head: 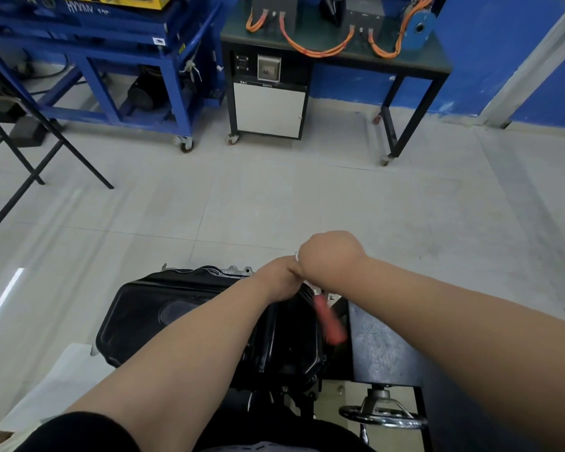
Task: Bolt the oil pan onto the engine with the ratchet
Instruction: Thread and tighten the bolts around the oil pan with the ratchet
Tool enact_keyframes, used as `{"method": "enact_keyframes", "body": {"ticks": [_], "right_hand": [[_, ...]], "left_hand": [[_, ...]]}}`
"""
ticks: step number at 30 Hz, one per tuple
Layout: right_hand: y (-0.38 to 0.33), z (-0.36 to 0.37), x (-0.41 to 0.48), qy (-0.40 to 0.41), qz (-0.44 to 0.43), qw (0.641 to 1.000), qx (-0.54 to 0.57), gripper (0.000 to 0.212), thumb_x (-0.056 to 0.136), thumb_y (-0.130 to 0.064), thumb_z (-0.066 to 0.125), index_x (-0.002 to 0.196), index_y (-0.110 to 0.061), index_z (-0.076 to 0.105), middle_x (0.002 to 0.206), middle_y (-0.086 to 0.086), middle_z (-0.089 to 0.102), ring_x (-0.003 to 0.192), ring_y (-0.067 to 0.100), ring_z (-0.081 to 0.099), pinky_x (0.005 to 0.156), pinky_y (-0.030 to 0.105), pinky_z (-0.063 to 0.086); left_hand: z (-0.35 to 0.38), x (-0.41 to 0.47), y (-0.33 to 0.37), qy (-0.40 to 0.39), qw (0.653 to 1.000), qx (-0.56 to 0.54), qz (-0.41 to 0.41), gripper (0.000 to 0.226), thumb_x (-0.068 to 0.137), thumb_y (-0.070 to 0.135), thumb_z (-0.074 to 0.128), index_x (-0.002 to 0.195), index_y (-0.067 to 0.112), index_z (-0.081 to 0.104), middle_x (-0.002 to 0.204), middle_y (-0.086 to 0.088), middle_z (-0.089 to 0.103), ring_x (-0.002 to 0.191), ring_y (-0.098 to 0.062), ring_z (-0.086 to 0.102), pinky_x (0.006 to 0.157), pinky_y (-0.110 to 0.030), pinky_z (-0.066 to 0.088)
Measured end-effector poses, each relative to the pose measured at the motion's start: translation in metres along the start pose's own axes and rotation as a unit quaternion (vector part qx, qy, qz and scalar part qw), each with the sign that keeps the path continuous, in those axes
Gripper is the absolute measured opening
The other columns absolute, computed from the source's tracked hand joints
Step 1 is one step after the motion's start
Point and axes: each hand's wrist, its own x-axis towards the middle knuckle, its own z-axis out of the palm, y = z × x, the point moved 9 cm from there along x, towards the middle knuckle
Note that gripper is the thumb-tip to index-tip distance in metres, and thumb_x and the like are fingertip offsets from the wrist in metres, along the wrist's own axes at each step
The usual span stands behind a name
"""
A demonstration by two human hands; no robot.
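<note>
The black oil pan point(190, 308) lies on the engine on a stand in front of me. My left hand point(279, 282) reaches to the pan's far right rim, and its fingers are hidden behind its back. My right hand point(330, 254) is curled into a fist just above it, touching it, with a bit of silver metal showing at the fist's left edge. The ratchet point(330, 321) sticks out below both hands. Its red handle is blurred and points toward me over the pan's right edge. Its head is hidden under the hands.
A dark stand plate point(382, 347) and a metal handwheel point(384, 415) sit to the right of the pan. Grey tile floor point(274, 197) lies beyond. A blue wheeled cart point(118, 76) and a black bench point(340, 53) with orange cables stand at the far wall.
</note>
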Motion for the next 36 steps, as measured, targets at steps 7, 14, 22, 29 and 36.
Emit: {"method": "enact_keyframes", "body": {"ticks": [7,14,22,29,36], "right_hand": [[0.006,0.005,0.000,0.033,0.007,0.999,0.001,0.028,0.096,-0.030,0.037,0.099,-0.014,0.060,0.100,0.003,0.066,0.088,0.025,0.061,0.069,0.030,0.034],[0.016,0.002,0.000,0.019,0.020,0.999,0.019,0.025,0.094,-0.030,0.044,0.100,-0.014,0.062,0.100,0.004,0.064,0.076,0.025,0.051,0.067,0.030,0.038],[0.007,0.000,0.001,0.019,-0.032,0.999,-0.028,0.024,0.094,-0.030,0.043,0.097,-0.015,0.061,0.094,0.006,0.062,0.081,0.026,0.056,0.068,0.030,0.038],[0.002,-0.003,0.005,0.035,-0.027,0.999,-0.022,0.010,0.091,-0.015,0.044,0.095,-0.015,0.053,0.103,0.005,0.065,0.088,0.026,0.060,0.074,0.032,0.037],[0.006,0.003,0.001,0.042,-0.021,0.998,-0.043,0.020,0.092,-0.018,0.046,0.110,-0.009,0.050,0.102,0.005,0.063,0.091,0.026,0.061,0.073,0.033,0.039]], "left_hand": [[-0.004,0.000,-0.001,0.008,1.000,-0.014,-0.004,0.023,0.091,0.012,0.032,0.089,0.015,0.055,0.110,-0.017,0.064,0.088,-0.025,0.053,0.073,-0.026,0.035],[0.002,0.003,0.002,0.005,1.000,-0.019,0.018,0.025,0.096,0.025,0.035,0.101,0.016,0.057,0.113,-0.012,0.063,0.093,-0.024,0.054,0.074,-0.026,0.035],[0.002,0.004,-0.001,0.001,1.000,-0.020,0.012,0.024,0.096,0.025,0.034,0.100,0.016,0.057,0.115,-0.014,0.062,0.093,-0.024,0.053,0.076,-0.026,0.035],[0.001,0.003,-0.007,0.008,0.999,-0.033,-0.001,0.031,0.096,0.022,0.034,0.107,0.009,0.059,0.115,-0.016,0.062,0.099,-0.027,0.055,0.077,-0.027,0.037],[0.004,0.003,-0.013,0.007,0.999,-0.046,-0.013,0.031,0.097,0.027,0.034,0.111,0.013,0.057,0.116,-0.013,0.061,0.104,-0.028,0.055,0.077,-0.028,0.036]]}}
